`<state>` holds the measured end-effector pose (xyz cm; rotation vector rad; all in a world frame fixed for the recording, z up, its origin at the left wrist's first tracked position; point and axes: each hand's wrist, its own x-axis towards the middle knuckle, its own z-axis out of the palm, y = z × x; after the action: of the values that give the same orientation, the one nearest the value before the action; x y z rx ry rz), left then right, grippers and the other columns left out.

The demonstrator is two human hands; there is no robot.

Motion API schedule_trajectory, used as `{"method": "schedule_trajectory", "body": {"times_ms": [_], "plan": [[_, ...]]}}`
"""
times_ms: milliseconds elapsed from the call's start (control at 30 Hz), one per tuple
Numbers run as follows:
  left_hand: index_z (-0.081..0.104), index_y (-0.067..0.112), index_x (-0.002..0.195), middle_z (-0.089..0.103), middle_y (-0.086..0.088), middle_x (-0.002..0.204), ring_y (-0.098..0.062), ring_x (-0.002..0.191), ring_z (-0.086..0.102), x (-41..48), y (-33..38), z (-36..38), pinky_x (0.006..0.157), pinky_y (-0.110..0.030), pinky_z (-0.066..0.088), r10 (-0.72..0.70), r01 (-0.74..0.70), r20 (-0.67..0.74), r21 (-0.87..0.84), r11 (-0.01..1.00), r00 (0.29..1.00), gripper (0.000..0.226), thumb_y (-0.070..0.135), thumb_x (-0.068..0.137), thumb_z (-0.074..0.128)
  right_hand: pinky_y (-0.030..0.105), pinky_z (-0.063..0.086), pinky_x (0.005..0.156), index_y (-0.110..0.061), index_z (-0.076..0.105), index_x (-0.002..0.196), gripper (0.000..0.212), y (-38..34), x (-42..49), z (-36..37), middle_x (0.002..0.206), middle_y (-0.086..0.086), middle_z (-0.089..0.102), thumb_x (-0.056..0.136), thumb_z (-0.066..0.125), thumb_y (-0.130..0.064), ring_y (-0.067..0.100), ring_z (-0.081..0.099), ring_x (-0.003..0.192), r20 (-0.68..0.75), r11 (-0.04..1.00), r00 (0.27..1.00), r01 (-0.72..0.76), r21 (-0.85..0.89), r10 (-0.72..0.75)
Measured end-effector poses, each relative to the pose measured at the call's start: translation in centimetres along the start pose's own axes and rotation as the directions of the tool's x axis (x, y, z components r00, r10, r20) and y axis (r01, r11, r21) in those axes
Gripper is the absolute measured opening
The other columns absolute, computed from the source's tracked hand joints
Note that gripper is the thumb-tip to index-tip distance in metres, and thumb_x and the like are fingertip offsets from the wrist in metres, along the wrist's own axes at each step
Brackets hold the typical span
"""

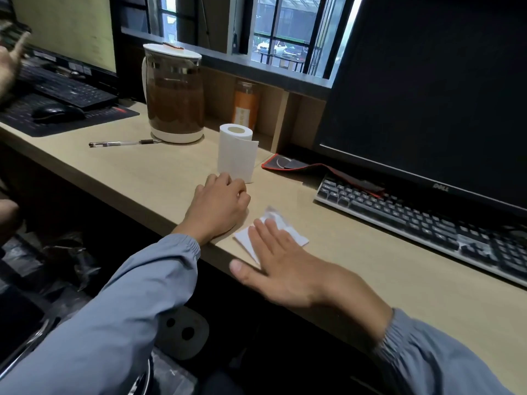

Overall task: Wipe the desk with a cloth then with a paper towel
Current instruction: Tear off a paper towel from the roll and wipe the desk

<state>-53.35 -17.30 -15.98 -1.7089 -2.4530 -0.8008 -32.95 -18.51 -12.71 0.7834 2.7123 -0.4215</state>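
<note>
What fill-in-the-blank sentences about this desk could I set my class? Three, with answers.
1. The right hand lies flat on a folded ____ sheet.
2. The paper roll stands ____ on the desk.
3. The pen lies to the ____ of the jug.
Answers: white; upright; left.

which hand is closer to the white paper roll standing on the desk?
Left. The left hand rests curled just in front of the upright white paper roll. The right hand lies flat on a folded white sheet, farther from the roll.
</note>
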Motion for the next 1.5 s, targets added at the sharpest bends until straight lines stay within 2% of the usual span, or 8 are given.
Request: {"method": "schedule_trajectory", "body": {"times_ms": [200, 367, 567, 833, 1067, 1267, 1367, 1500], "plan": [[0.062, 0.024, 0.112, 0.054, -0.005, 0.116, -0.030, 0.111, 0.045, -0.3, -0.2, 0.1, 0.095, -0.048, 0.040, 0.005, -0.005, -0.014, -0.008, 1.000, 1.000, 0.023, 0.032, 0.101, 0.043, 0.039, -0.016, 0.124, -0.017, -0.024, 0.158, 0.098, -2.8, -3.0, 2.9, 0.162, -0.001, -0.036, 0.094, 0.015, -0.081, 0.011, -0.041, 0.144, -0.085, 0.995, 0.995, 0.036, -0.095, -0.044], [0.062, 0.026, 0.112, 0.053, -0.004, 0.115, -0.029, 0.114, 0.044, -0.3, -0.2, -0.1, 0.097, -0.048, 0.038, -0.007, 0.007, 0.010, -0.023, 1.000, 1.000, 0.024, 0.034, 0.102, 0.042, 0.042, -0.010, 0.126, -0.010, -0.015, 0.161, 0.100, -3.2, -0.2, 3.3, 0.168, 0.008, -0.023, 0.097, 0.024, -0.076, 0.022, -0.029, 0.152, -0.191, 0.985, 0.979, 0.033, -0.168, -0.065], [0.063, 0.025, 0.116, 0.055, -0.007, 0.121, -0.033, 0.119, 0.044, -0.5, -0.1, -0.2, 0.101, -0.050, 0.038, 0.000, 0.000, 0.019, -0.005, 1.000, 1.000, 0.025, 0.035, 0.102, 0.045, 0.038, -0.008, 0.126, -0.010, -0.010, 0.162, 0.096, -1.8, -1.1, 4.0, 0.170, 0.008, -0.017, 0.099, 0.025, -0.073, 0.018, -0.021, 0.155, -0.275, 0.984, 0.956, 0.053, -0.168, -0.099], [0.061, 0.021, 0.113, 0.055, -0.009, 0.118, -0.034, 0.116, 0.046, -0.7, 0.3, 0.5, 0.096, -0.049, 0.038, 0.068, -0.067, -0.006, 0.074, 0.995, 0.998, 0.028, 0.042, 0.096, 0.053, 0.033, -0.008, 0.126, -0.023, -0.018, 0.161, 0.090, 1.7, -7.5, 4.4, 0.165, -0.011, -0.028, 0.096, 0.011, -0.079, -0.002, -0.032, 0.146, -0.179, 0.994, 0.984, -0.019, -0.108, 0.000], [0.062, 0.030, 0.119, 0.052, 0.001, 0.122, -0.026, 0.120, 0.045, -0.8, 0.1, 0.6, 0.099, -0.047, 0.036, 0.215, -0.217, 0.044, 0.040, 0.975, 0.976, 0.026, 0.046, 0.100, 0.053, 0.035, -0.009, 0.125, -0.021, -0.013, 0.162, 0.088, 6.4, -0.9, -0.4, 0.168, -0.006, -0.021, 0.095, 0.005, -0.076, 0.008, -0.023, 0.152, -0.104, 0.995, 0.989, -0.103, -0.003, 0.102], [0.062, 0.033, 0.116, 0.051, 0.004, 0.117, -0.023, 0.118, 0.045, -0.6, -0.2, 0.6, 0.101, -0.046, 0.038, 0.224, -0.225, 0.040, 0.017, 0.974, 0.974, 0.023, 0.046, 0.099, 0.053, 0.036, 0.005, 0.125, -0.010, 0.016, 0.160, 0.069, 9.4, 3.1, -4.1, 0.167, 0.006, 0.014, 0.108, 0.011, -0.054, 0.023, 0.006, 0.156, -0.137, 0.989, 0.980, -0.145, 0.002, 0.144], [0.062, 0.035, 0.116, 0.051, 0.005, 0.118, -0.022, 0.119, 0.044, -0.5, -0.4, 0.4, 0.102, -0.045, 0.038, 0.223, -0.224, 0.054, 0.008, 0.975, 0.973, 0.023, 0.046, 0.099, 0.052, 0.018, -0.003, 0.114, -0.009, 0.006, 0.163, 0.058, 9.9, 2.5, -4.6, 0.171, 0.004, 0.003, 0.113, 0.013, -0.037, 0.014, -0.001, 0.156, -0.110, 0.988, 0.982, -0.154, 0.021, 0.155], [0.062, 0.037, 0.117, 0.051, 0.006, 0.118, -0.020, 0.119, 0.044, -0.7, -0.4, 0.4, 0.102, -0.045, 0.038, 0.222, -0.222, 0.060, 0.006, 0.975, 0.973, 0.024, 0.047, 0.099, 0.051, 0.018, -0.009, 0.110, -0.021, -0.006, 0.163, 0.058, 11.6, 1.1, -4.1, 0.171, -0.007, -0.011, 0.112, 0.015, -0.037, 0.006, -0.010, 0.155, -0.106, 0.979, 0.976, -0.184, 0.084, 0.192]]}}
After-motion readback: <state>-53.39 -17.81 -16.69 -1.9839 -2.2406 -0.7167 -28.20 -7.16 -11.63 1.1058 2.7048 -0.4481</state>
